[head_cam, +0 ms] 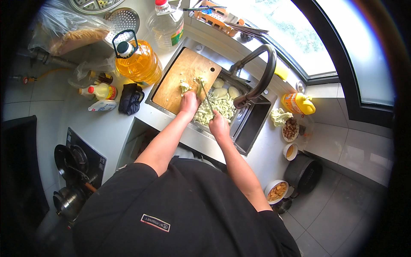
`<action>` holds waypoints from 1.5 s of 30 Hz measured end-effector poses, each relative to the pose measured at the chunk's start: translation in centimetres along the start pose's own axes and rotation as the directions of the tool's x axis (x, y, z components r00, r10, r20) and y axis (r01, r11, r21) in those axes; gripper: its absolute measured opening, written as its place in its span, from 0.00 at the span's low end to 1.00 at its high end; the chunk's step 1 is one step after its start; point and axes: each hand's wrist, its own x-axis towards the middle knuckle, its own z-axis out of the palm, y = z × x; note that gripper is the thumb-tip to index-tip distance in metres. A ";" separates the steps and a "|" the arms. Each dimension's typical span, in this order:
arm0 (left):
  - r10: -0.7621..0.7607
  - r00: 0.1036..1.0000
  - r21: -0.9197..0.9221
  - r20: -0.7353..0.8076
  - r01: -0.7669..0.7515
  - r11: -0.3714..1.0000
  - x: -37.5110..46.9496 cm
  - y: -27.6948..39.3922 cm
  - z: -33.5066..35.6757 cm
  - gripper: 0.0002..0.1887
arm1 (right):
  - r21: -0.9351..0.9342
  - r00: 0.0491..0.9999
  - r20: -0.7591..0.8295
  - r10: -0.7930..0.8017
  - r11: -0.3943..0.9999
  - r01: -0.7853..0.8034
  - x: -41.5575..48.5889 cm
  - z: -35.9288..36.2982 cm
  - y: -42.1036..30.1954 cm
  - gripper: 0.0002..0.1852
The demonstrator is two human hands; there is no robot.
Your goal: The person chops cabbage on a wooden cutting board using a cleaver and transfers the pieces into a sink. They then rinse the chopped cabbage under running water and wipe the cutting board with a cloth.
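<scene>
My left hand is over the wooden cutting board, its fingers curled on a pale cauliflower piece. Part of that piece is hidden by the fingers. In my right hand is the handle of a kitchen knife, its narrow blade pointing away from me. The tip of the blade lies by a second cauliflower piece near the board's right edge. Beneath and right of the board, the sink holds many chopped cauliflower florets and several peeled, pale, potato-like vegetables.
A dark faucet arches over the sink. Left of the board stand an oil jug and bottles. On the right are a cauliflower chunk, a yellow detergent bottle, food bowls and a dark pot.
</scene>
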 end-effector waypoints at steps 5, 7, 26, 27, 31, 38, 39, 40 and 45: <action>0.016 1.000 0.064 0.016 -0.017 0.998 0.4 -0.1 -0.2 0.07 | -0.002 0.999 0.013 -0.040 0.999 0.040 1.1 0.7 -0.6 0.26; -0.008 0.999 0.050 0.031 0.006 0.999 0.6 -0.1 -0.3 0.07 | -0.024 0.999 0.004 -0.053 0.998 0.054 1.9 1.1 -0.9 0.25; -0.115 0.979 -0.122 0.171 0.137 0.983 -4.9 0.3 -5.3 0.19 | 0.041 0.991 0.060 -0.117 0.993 0.115 0.7 -1.1 2.5 0.27; -0.164 0.958 -0.158 0.234 0.204 0.966 -5.7 0.0 -6.0 0.20 | 0.092 0.991 0.041 -0.126 0.988 0.121 -0.5 -1.9 3.6 0.26; -0.195 0.880 -0.610 0.432 0.445 0.656 -11.8 -4.2 -10.2 0.17 | 0.084 0.991 0.075 -0.107 0.991 0.100 -4.4 -5.9 8.4 0.27; -0.613 0.711 -0.707 0.345 0.626 0.328 -32.7 -17.1 -14.2 0.15 | -0.044 0.984 0.161 -0.079 0.995 0.087 -9.5 -10.1 14.0 0.21; -0.657 0.685 -0.715 0.314 0.626 0.310 -35.1 -18.6 -13.3 0.13 | -0.095 0.983 0.154 -0.100 0.989 0.115 -9.8 -10.4 14.1 0.21; -0.656 0.700 -0.729 0.284 0.602 0.327 -37.1 -20.1 -12.3 0.15 | -0.070 0.980 0.163 -0.112 0.990 0.125 -10.2 -10.7 14.1 0.20; -0.653 0.755 -0.718 0.055 0.484 0.500 -41.2 -26.7 -5.4 0.25 | -0.059 0.964 0.223 -0.142 0.985 0.159 -10.9 -11.4 12.6 0.21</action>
